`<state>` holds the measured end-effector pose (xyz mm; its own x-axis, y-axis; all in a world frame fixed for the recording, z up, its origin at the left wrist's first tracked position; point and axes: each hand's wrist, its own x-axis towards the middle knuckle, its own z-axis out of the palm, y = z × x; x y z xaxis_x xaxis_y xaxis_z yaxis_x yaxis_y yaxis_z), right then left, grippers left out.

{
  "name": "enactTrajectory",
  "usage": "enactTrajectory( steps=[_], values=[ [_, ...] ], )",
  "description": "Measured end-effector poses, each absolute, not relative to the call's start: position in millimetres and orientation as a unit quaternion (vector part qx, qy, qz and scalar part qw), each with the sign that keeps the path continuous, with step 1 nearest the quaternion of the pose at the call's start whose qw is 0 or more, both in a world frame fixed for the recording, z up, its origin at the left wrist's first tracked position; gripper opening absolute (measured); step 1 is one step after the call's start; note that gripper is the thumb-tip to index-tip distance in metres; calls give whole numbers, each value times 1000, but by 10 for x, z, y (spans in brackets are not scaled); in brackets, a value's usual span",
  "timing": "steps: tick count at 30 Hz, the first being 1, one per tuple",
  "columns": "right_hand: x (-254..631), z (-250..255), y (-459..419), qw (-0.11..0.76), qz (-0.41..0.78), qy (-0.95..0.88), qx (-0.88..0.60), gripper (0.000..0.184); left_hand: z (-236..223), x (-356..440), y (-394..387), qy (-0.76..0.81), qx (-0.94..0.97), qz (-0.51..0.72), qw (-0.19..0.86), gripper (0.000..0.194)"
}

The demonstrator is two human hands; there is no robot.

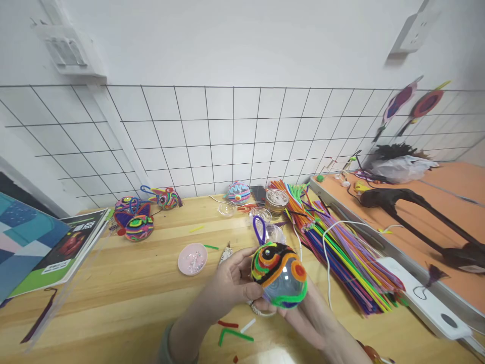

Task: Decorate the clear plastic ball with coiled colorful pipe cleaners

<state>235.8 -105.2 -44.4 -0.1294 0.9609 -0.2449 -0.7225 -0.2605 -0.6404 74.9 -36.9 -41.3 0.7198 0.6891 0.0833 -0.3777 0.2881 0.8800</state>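
Observation:
Both hands hold a clear plastic ball (282, 280) partly covered with coiled pipe cleaners in orange, black, yellow and green. A purple pipe-cleaner loop (259, 230) stands up from its top. My left hand (233, 280) grips the ball's left side, thumb across the front. Under and behind the ball, my right hand (303, 323) supports it from the right, its fingers partly hidden. Short cut pieces, including a bent green pipe cleaner (235, 334) and a red one (228, 324), lie on the table below. A pink dish (185, 260) with small shiny bits sits to the left.
A thick bundle of coloured pipe cleaners (341, 258) lies at right, beside a white power strip (428, 298) and cable. Finished decorated balls (139, 228) stand at back left, near books (64, 247). Clear half-shells (227, 208) and a round tin (277, 201) sit near the wall.

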Motion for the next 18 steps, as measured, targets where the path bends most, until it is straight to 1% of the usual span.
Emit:
enactTrajectory(
  steps=[3, 5, 9, 11, 15, 18],
  values=[
    [2377, -438, -1100, 612, 683, -190, -351, 44, -411, 730, -342, 160, 499, 330, 785, 64],
    [2387, -420, -1136, 619, 665, -213, -360, 50, -387, 726, -339, 159, 504, 332, 782, 61],
    [2417, -440, -1189, 615, 641, -272, -370, 54, -334, 718, -359, 155, 499, 307, 795, 50],
    [2454, -506, -1195, 594, 640, -303, -383, 58, -328, 703, -367, 151, 497, 300, 800, 53],
    [2551, -668, -1175, 531, 660, -361, -388, 66, -342, 666, -361, 124, 515, 291, 797, 64],
    [2584, -692, -1162, 518, 658, -382, -390, 69, -348, 646, -343, 114, 526, 287, 793, 63]
  ],
)
